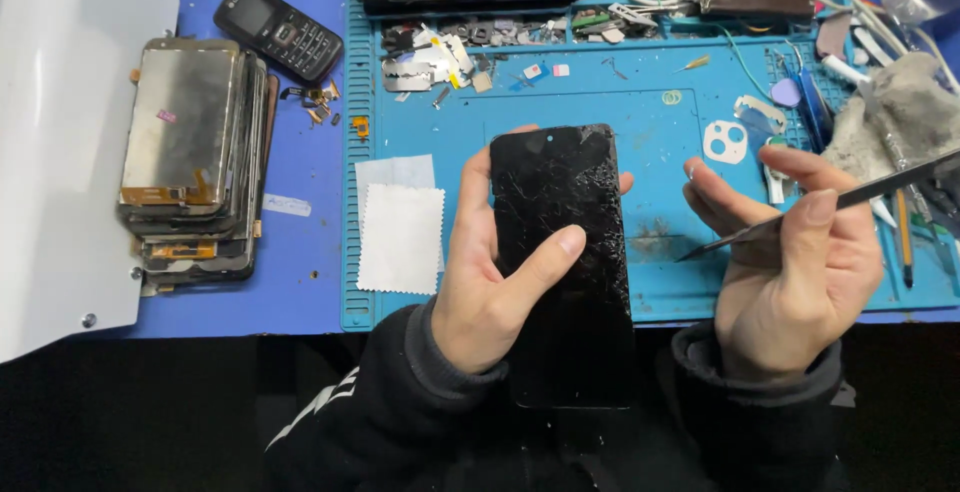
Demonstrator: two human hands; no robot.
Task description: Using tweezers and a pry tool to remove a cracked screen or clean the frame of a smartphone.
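The smartphone (565, 252) is a black slab held upright over the near edge of the blue work mat (640, 122), its dark glass covered in a web of fine cracks that is densest across the upper half and down the right edge (the lower part looks darker and less scratched). The left hand (490, 282) grips it from the left side, fingers curled behind the body and the thumb laid diagonally across the screen. Just beside it, the right hand (790, 262) is closed on thin metal tweezers (810, 207), pinched between thumb and fingers, the tip pointing toward the phone's right edge but apart from it. On the mat to the left lie two white wipes (400, 227). Farther left stands a stack of old screen panels (190, 152), and beyond it a small black keypad phone (278, 30).
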